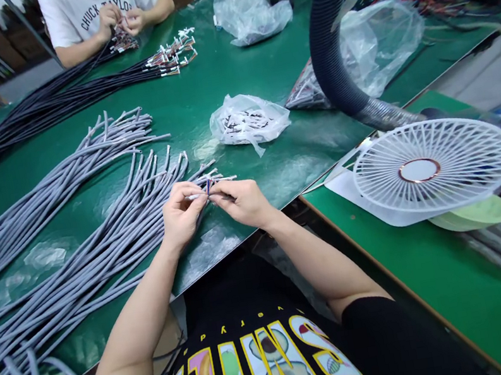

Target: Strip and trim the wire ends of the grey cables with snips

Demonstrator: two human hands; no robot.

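Near the table's front edge, my left hand is closed in a pinch on the end of a grey cable, where thin coloured wires stick out between my hands. My right hand pinches at the same wires from the other side; a small dark piece shows at its fingertips, too small to name. A thick bundle of grey cables lies to the left, its ends reaching just behind my left hand. Another grey cable bundle rests farther back.
An open plastic bag of small dark and white pieces sits ahead. Black cables with white connectors lie at the back, by a co-worker's hands. A black hose and white fan stand to the right.
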